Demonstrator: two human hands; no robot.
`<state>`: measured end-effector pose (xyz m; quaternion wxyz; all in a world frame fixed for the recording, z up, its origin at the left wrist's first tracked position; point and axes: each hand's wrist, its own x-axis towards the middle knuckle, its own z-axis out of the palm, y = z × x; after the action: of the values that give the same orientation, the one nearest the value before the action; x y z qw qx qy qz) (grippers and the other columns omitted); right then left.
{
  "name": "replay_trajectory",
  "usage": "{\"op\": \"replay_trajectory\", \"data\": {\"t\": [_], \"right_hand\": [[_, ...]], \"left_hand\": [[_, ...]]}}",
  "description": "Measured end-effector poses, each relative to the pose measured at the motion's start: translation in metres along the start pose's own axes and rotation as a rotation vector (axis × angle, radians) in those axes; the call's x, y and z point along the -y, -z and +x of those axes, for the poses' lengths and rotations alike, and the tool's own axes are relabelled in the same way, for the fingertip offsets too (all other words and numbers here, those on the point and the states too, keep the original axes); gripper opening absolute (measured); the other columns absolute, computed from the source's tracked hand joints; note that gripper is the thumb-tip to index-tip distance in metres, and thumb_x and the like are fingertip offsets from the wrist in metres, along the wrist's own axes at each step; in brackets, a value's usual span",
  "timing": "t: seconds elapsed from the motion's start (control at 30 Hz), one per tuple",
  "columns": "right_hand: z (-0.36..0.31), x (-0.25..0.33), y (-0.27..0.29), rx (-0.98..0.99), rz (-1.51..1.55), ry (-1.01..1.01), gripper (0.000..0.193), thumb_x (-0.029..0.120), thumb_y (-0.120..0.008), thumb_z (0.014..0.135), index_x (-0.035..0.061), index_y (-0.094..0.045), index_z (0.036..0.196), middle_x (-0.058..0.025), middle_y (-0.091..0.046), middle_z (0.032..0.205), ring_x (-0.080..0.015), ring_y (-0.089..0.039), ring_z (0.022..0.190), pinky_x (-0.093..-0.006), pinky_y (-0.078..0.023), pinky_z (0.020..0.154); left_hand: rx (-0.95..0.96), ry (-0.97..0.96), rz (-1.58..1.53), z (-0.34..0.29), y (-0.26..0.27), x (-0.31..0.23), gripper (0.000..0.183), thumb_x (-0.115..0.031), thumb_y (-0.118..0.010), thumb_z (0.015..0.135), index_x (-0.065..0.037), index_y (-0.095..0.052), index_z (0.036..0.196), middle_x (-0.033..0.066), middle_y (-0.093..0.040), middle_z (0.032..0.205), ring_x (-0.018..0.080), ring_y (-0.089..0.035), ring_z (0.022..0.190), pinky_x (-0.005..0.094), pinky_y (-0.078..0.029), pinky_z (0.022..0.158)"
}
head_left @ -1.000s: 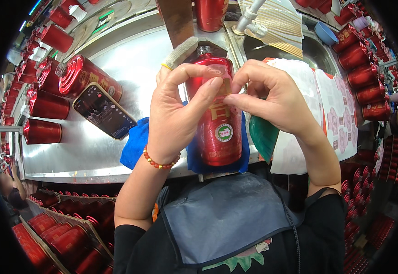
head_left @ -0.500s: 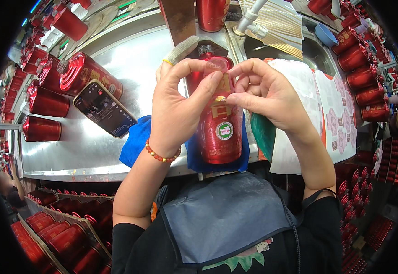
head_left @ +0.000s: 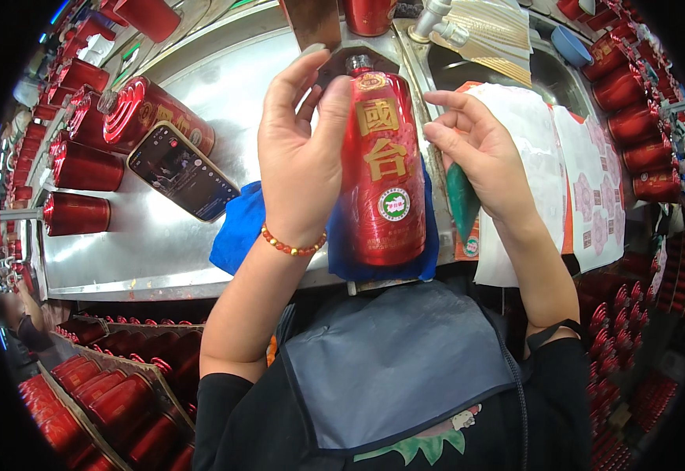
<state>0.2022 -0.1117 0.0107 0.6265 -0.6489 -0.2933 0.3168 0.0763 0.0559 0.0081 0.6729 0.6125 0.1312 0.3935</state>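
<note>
Head: bottle fore-aft, neck fwd

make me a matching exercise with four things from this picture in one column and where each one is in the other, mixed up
Column one
1. phone
2. beaded bracelet
3. blue bowl
4. large red bottle

Column two
A. on a blue cloth, between the left hand and the right hand
B. beside the sink, at upper right
C. around the left wrist
D. left of the left hand, by another red bottle

Pairs: 1-D, 2-C, 3-B, 4-A
</note>
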Motion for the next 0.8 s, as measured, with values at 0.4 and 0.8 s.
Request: {"op": "replay_trajectory", "data": {"t": [0.4,0.8], "right_hand": [[-0.043,-0.005,-0.017,0.181,0.136,-0.214,0.098,0.017,-0.090,0.079,-0.0008,-0.033,0.157,-0.0148,-0.056,0.134,-0.0052,-0.058,0.075,-0.0216,-0.050,0.068],[-0.040,0.000,-0.014,0.201,0.139,-0.267,0.105,0.018,-0.094,0.074,-0.0004,-0.032,0.157,-0.0153,-0.054,0.136,-0.0059,-0.058,0.074,-0.0219,-0.051,0.068]], "left_hand": [[0.311,0.365,0.251,-0.070,0.020,-0.013,0.110,-0.025,-0.081,0.090,0.009,-0.004,0.160,0.0272,-0.035,0.155,0.0328,-0.043,0.143,0.0411,-0.038,0.115],[0.367,0.352,0.150,-0.071,0.026,-0.011,0.116,-0.023,-0.082,0.087,0.007,0.001,0.161,0.0264,-0.027,0.161,0.0323,-0.039,0.146,0.0413,-0.036,0.118]]}}
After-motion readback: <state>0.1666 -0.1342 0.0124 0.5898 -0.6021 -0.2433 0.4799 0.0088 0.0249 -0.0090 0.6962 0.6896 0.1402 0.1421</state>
